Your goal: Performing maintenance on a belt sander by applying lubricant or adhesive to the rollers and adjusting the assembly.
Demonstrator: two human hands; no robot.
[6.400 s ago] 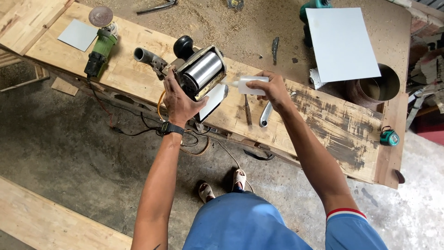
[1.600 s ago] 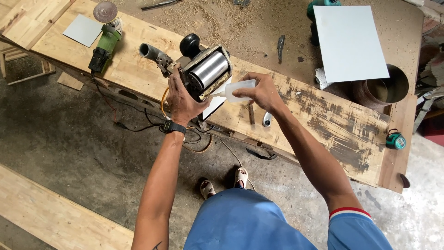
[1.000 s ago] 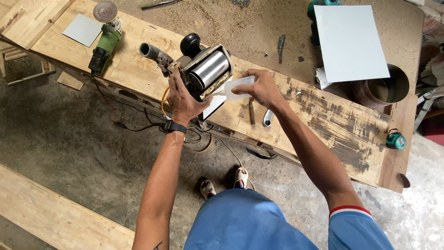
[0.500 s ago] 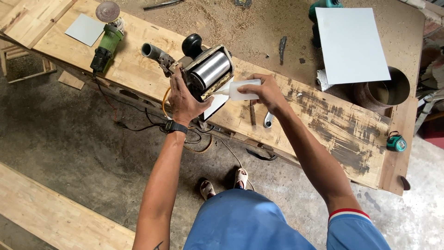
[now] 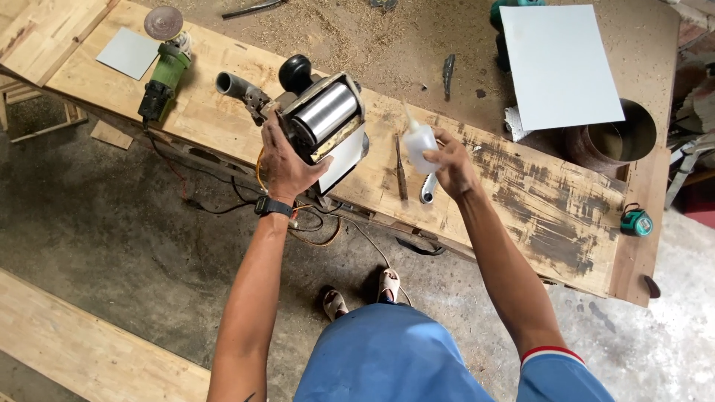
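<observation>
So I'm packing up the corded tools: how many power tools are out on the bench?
2: a green angle grinder lying at the bench's far left, and a drum sander gripped by the left hand. Others may be hidden.

White squeeze bottle (image 5: 418,143) — right grip (image 5: 450,160).

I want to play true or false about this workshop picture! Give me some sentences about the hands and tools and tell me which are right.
1. The left hand grips a power tool with a shiny metal drum. True.
2. The right hand holds a small white squeeze bottle with a pointed nozzle. True.
3. The green angle grinder is in the right hand. False: it lies on the wooden workbench, away from both hands.
4. The bottle's nozzle touches the drum. False: there is a gap between them.
5. A small green tape measure sits near the bench's right end. True.
</observation>
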